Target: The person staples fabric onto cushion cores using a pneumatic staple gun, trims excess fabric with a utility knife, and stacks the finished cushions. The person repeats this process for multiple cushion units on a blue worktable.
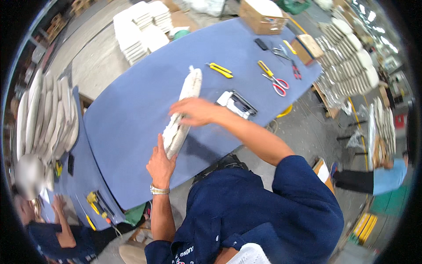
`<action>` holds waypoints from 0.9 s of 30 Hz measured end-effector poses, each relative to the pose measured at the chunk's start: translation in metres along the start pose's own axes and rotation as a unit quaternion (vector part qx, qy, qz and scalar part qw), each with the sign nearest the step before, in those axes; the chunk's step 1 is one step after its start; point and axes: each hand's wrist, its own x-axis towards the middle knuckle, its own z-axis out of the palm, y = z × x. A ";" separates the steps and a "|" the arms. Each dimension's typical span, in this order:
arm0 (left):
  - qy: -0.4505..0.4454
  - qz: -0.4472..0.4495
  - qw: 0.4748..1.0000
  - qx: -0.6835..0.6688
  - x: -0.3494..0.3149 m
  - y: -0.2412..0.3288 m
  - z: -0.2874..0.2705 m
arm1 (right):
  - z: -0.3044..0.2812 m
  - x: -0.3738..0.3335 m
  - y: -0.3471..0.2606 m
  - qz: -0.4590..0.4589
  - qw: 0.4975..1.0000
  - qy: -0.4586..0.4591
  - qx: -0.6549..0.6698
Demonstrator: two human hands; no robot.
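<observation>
Navy shirt [259, 207] nearest, left hand [161, 167] grips a whitish roll [191, 84], right hand [195, 111] lies half-open across it.

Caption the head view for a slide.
Left hand and right hand at a long pale bundle on a blue table.

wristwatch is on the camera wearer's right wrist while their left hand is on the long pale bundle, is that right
Wrong wrist: the head view shows the wristwatch on the left, while the left hand is on the long pale bundle.
</observation>
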 end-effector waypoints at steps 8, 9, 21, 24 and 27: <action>-0.057 0.005 0.998 -0.023 0.029 0.072 -0.029 | -0.096 -0.066 0.243 0.375 0.901 0.199 -0.088; -0.080 -0.047 0.994 -0.056 0.029 0.084 -0.024 | -0.090 -0.072 0.267 0.406 0.889 0.173 -0.122; 0.143 -0.012 0.966 -0.215 0.101 0.158 0.028 | -0.035 -0.064 0.311 0.493 0.870 0.013 -0.029; 0.263 0.089 0.941 -0.194 0.169 0.153 0.008 | -0.039 -0.053 0.299 0.483 0.873 0.066 0.027; 0.253 0.074 0.941 -0.210 0.210 0.133 0.007 | -0.067 -0.033 0.245 0.464 0.857 0.122 0.188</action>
